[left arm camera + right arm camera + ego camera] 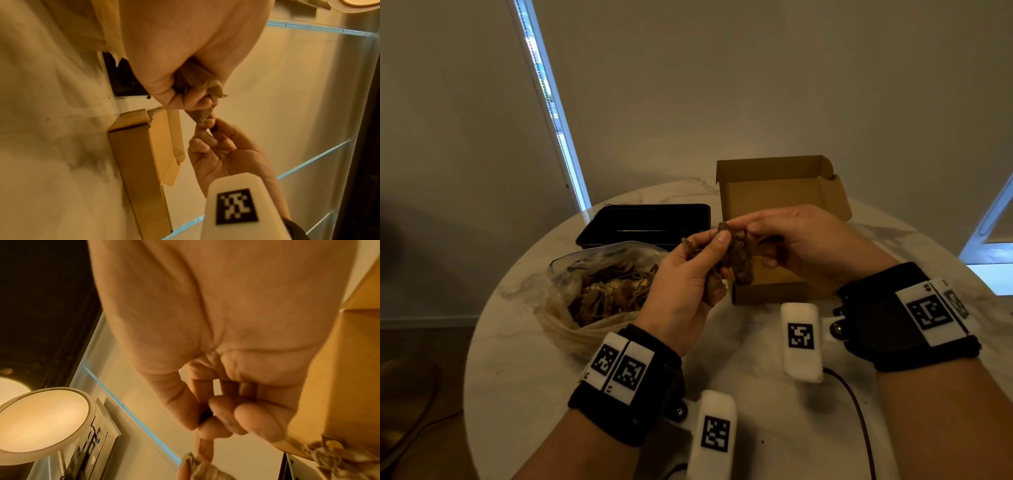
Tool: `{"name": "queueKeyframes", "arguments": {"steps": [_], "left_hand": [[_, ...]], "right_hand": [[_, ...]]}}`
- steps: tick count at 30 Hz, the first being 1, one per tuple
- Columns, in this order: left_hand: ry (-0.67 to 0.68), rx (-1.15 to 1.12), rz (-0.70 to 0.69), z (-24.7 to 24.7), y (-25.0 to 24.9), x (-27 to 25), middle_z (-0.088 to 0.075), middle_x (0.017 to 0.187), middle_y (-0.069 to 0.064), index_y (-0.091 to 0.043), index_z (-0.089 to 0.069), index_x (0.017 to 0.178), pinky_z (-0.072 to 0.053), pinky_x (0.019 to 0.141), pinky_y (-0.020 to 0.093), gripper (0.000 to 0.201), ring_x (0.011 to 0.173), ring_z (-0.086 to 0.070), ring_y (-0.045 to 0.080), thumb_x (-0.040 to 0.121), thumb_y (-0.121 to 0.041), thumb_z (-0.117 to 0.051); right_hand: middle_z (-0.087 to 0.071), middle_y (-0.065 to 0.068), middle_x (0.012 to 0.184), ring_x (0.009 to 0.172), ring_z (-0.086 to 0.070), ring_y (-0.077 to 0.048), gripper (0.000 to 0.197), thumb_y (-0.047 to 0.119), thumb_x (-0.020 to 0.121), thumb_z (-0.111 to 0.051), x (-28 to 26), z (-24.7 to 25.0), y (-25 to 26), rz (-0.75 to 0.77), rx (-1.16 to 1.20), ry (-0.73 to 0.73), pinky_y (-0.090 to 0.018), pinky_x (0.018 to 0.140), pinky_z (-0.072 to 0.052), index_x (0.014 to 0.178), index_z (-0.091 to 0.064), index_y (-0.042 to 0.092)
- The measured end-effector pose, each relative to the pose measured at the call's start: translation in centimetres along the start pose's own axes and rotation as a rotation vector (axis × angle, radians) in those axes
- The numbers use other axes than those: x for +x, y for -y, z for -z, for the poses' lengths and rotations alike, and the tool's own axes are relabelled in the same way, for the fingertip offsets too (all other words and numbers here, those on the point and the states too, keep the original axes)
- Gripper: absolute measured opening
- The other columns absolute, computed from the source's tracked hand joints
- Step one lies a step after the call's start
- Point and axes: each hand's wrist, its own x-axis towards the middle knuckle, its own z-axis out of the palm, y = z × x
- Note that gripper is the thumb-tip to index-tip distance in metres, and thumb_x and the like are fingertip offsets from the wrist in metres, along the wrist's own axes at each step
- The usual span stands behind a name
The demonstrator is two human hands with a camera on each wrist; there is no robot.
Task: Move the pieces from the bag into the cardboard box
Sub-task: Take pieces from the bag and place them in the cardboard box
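Observation:
Above the near edge of the open cardboard box (774, 195), my left hand (717, 243) grips a clump of brown, dried-looking pieces (739, 263). My right hand (743, 228) pinches the top end of one piece in that clump between thumb and forefinger. The left wrist view shows the left hand (185, 65) closed round the pieces (199, 82), the right hand (216, 146) pinching a tip below, and the box (133, 154) beside them. The clear plastic bag (599, 287), with several more pieces inside, lies open to the left of my left hand.
A black plastic tray (647, 222) stands behind the bag, left of the box. Everything rests on a round white marble table (551, 394). A dark cable (859, 411) runs over the table near my right forearm. The wall and window blinds lie behind.

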Motion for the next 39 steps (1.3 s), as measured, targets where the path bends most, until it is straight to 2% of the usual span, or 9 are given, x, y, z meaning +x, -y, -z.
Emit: {"name": "queueKeyframes", "arguments": {"steps": [6,11,15,18,23,26,30,33,39], "left_hand": [[-0.071,0.014,-0.035,0.0,0.0,0.1,-0.064,0.088,0.007,-0.007,-0.066,0.122,-0.037,0.050,0.021,0.030,0.063,-0.054,0.009,0.095,-0.018,-0.067],[-0.072,0.010,-0.079,0.1,0.1,0.1,-0.067,0.079,0.002,-0.008,-0.071,0.114,-0.040,0.055,0.022,0.022,0.064,-0.052,0.009,0.095,-0.017,-0.067],[-0.044,0.063,-0.099,-0.4,0.3,-0.3,-0.070,0.076,0.002,-0.007,-0.073,0.110,-0.043,0.054,0.021,0.019,0.060,-0.059,0.006,0.097,-0.017,-0.063],[-0.062,0.097,-0.105,-0.4,0.4,-0.3,-0.070,0.086,0.005,-0.011,-0.073,0.119,-0.048,0.057,0.021,0.024,0.067,-0.059,0.008,0.097,-0.018,-0.065],[-0.125,0.043,-0.130,-0.4,0.3,-0.1,-0.070,0.092,0.013,-0.006,-0.068,0.121,-0.049,0.058,0.025,0.028,0.068,-0.061,0.012,0.096,-0.016,-0.067],[-0.147,-0.061,-0.174,-0.1,-0.2,0.0,-0.072,0.091,0.006,-0.007,-0.069,0.112,-0.053,0.059,0.021,0.018,0.070,-0.063,0.010,0.097,-0.016,-0.064],[-0.134,-0.158,-0.237,0.1,-0.8,-0.1,-0.072,0.090,0.004,-0.011,-0.070,0.106,-0.052,0.060,0.021,0.012,0.069,-0.062,0.008,0.098,-0.016,-0.062],[-0.124,-0.165,-0.241,-0.1,-0.8,-0.1,-0.072,0.089,0.003,-0.010,-0.069,0.108,-0.052,0.059,0.021,0.015,0.069,-0.062,0.008,0.099,-0.016,-0.061],[-0.130,-0.150,-0.229,0.1,-0.6,0.1,-0.071,0.088,0.003,-0.009,-0.070,0.110,-0.052,0.059,0.020,0.016,0.068,-0.062,0.008,0.099,-0.016,-0.060]], "right_hand": [[-0.076,0.004,0.090,0.073,-0.062,-0.005,0.017,0.015,0.091,-0.070,-0.6,0.2,0.3,0.022,-0.105,-0.027,-0.026,0.067,-0.045,0.104,-0.079,0.020],[-0.077,0.000,0.085,0.080,-0.071,-0.005,0.036,0.014,0.080,-0.080,-0.3,-0.7,0.4,0.025,-0.053,0.006,-0.023,0.069,-0.047,0.115,-0.071,0.015],[-0.075,0.004,0.083,0.075,-0.069,-0.003,0.014,0.017,0.085,-0.079,-0.5,-0.8,0.7,0.053,-0.241,-0.054,-0.014,0.060,-0.049,0.099,-0.076,0.019],[-0.074,0.002,0.085,0.081,-0.068,-0.012,0.006,0.027,0.086,-0.079,-0.6,-0.5,0.7,0.052,-0.349,-0.122,-0.023,0.063,-0.048,0.086,-0.074,0.022],[-0.074,-0.002,0.092,0.087,-0.070,-0.019,0.006,0.027,0.088,-0.077,-0.4,-0.3,0.7,0.003,-0.376,-0.129,-0.032,0.072,-0.055,0.090,-0.073,0.023],[-0.074,-0.003,0.090,0.084,-0.071,-0.019,0.006,0.019,0.088,-0.077,0.6,0.3,0.3,-0.073,-0.405,-0.205,-0.033,0.077,-0.059,0.090,-0.072,0.018],[-0.072,-0.007,0.098,0.085,-0.071,-0.018,0.012,0.007,0.086,-0.077,2.1,-0.2,-0.2,-0.294,-0.478,-0.124,-0.027,0.074,-0.060,0.092,-0.070,0.015],[-0.071,-0.002,0.092,0.079,-0.065,-0.014,0.012,0.014,0.085,-0.081,2.9,-0.6,-0.5,-0.378,-0.661,-0.074,-0.023,0.063,-0.053,0.093,-0.073,0.017],[-0.069,-0.004,0.094,0.080,-0.058,-0.016,0.014,0.016,0.083,-0.082,3.7,-1.1,-0.7,-0.415,-0.758,-0.050,-0.028,0.066,-0.048,0.096,-0.076,0.016]]}}
